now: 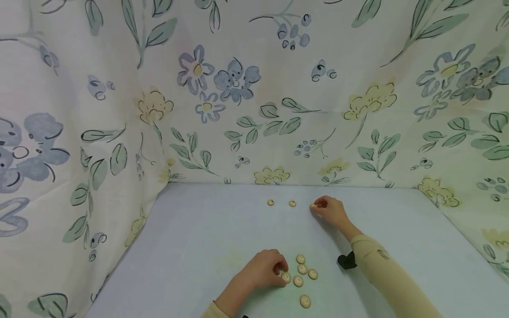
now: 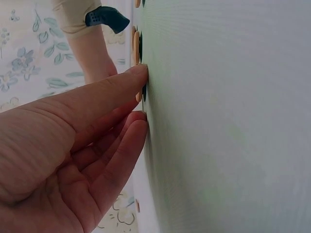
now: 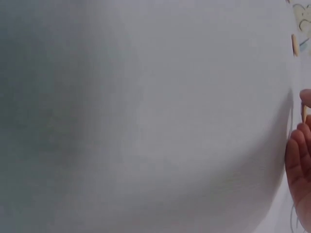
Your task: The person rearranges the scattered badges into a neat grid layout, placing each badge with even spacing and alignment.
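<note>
Head view: on a pale tabletop (image 1: 199, 238) backed by a floral cloth (image 1: 246, 92), the right hand (image 1: 330, 211) reaches to the far side, its curled fingers pinching a small wooden button (image 1: 313, 206) at the right end of a far row, beside two placed buttons (image 1: 281, 203). Nearer, the left hand (image 1: 265, 268) rests fingertips on one button (image 1: 286, 278) at the left edge of a loose cluster of buttons (image 1: 304, 270); a lone button (image 1: 305, 301) lies nearest.

Left wrist view: the left hand's fingers (image 2: 114, 92) lie nearly straight, tips pressed to the tabletop beside button edges (image 2: 137, 46); the other arm's sleeve (image 2: 73, 17) shows beyond.

Right wrist view: mostly blurred tabletop; curled fingertips (image 3: 299, 155) at the right edge hold a button's rim (image 3: 304, 112), with another button (image 3: 294, 44) farther off.
</note>
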